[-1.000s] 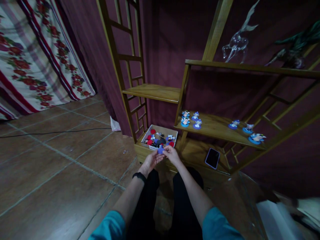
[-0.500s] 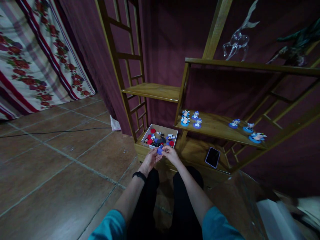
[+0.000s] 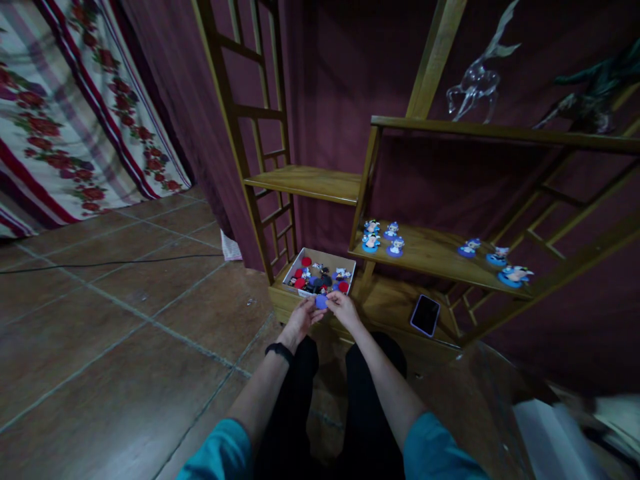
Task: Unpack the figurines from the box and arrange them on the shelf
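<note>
A small figurine with a round purple base [image 3: 321,303] is held between my two hands, just in front of the box. My left hand [image 3: 301,319] grips its left side, and my right hand [image 3: 343,308] pinches the right edge. The base faces up toward me, so most of the figure is hidden. Just beyond my fingers, a shallow white cardboard box [image 3: 330,257] contains several small figurines and red, purple and black round bases, lying jumbled.
Several figurines on blue and purple bases [image 3: 395,247] stand on the wooden shelf [image 3: 425,257]. A dark-screened phone [image 3: 425,315] lies on the lower board. Higher up stand a clear glass deer [image 3: 474,87] and a dark statue [image 3: 590,93]. A cable [image 3: 125,263] crosses the tiled floor.
The purple base has turned in my fingers and now shows a flatter, rounder face. Both hands have barely moved, and the box and shelf figurines stay as they were.
</note>
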The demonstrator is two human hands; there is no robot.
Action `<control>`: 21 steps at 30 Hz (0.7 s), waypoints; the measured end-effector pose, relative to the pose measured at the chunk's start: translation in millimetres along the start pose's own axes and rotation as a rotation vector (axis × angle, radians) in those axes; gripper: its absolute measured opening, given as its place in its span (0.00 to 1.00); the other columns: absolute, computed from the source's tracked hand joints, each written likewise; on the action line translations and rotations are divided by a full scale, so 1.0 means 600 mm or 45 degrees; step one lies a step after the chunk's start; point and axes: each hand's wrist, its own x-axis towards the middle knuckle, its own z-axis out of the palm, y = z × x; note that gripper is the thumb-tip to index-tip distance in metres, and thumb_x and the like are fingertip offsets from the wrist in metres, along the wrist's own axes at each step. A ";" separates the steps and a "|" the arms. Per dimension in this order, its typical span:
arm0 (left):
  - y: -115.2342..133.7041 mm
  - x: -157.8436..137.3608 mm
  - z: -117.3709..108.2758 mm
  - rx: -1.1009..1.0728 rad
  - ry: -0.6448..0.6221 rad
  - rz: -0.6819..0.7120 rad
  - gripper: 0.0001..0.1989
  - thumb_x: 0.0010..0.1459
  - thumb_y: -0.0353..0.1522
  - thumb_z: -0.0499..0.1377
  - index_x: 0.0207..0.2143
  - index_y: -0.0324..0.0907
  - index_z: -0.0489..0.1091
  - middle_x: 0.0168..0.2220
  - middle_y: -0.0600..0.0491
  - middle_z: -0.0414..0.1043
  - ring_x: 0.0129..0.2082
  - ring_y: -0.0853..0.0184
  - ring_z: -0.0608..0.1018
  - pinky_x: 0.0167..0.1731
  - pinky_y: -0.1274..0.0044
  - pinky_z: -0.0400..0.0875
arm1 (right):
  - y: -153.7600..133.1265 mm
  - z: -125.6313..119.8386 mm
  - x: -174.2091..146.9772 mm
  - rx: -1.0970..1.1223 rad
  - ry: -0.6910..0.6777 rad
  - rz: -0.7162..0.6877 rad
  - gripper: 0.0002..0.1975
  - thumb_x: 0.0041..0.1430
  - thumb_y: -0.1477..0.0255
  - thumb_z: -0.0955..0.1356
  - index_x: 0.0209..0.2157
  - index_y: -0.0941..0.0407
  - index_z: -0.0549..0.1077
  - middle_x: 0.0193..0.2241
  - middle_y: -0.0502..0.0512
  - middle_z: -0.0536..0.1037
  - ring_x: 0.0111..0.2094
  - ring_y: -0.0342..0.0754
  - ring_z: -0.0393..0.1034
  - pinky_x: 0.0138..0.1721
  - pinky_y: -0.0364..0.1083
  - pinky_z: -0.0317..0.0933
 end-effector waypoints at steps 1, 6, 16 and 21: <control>0.000 0.001 -0.001 0.019 0.004 0.015 0.12 0.53 0.31 0.58 0.41 0.40 0.64 0.31 0.48 0.74 0.29 0.66 0.78 0.28 0.78 0.72 | 0.001 0.000 0.000 0.006 -0.004 0.004 0.07 0.47 0.67 0.67 0.30 0.53 0.72 0.26 0.48 0.74 0.28 0.45 0.67 0.28 0.42 0.62; -0.002 0.001 -0.005 0.083 -0.032 0.049 0.16 0.51 0.29 0.60 0.44 0.41 0.68 0.31 0.49 0.74 0.27 0.70 0.77 0.28 0.79 0.71 | 0.003 -0.002 0.001 0.038 -0.024 0.012 0.08 0.47 0.67 0.67 0.31 0.53 0.73 0.27 0.49 0.75 0.29 0.46 0.68 0.27 0.43 0.62; -0.010 0.007 -0.013 -0.036 0.065 0.179 0.11 0.48 0.25 0.62 0.36 0.37 0.71 0.28 0.52 0.73 0.25 0.72 0.74 0.26 0.81 0.70 | 0.001 -0.001 0.001 0.065 -0.019 0.034 0.09 0.47 0.67 0.67 0.33 0.52 0.74 0.28 0.50 0.75 0.29 0.46 0.69 0.27 0.43 0.63; -0.010 0.009 -0.017 -0.030 0.060 0.152 0.11 0.49 0.25 0.61 0.38 0.38 0.69 0.26 0.52 0.73 0.23 0.72 0.75 0.28 0.79 0.72 | 0.006 0.003 0.001 0.034 -0.014 0.037 0.08 0.45 0.67 0.68 0.31 0.53 0.73 0.27 0.49 0.74 0.29 0.45 0.68 0.27 0.43 0.63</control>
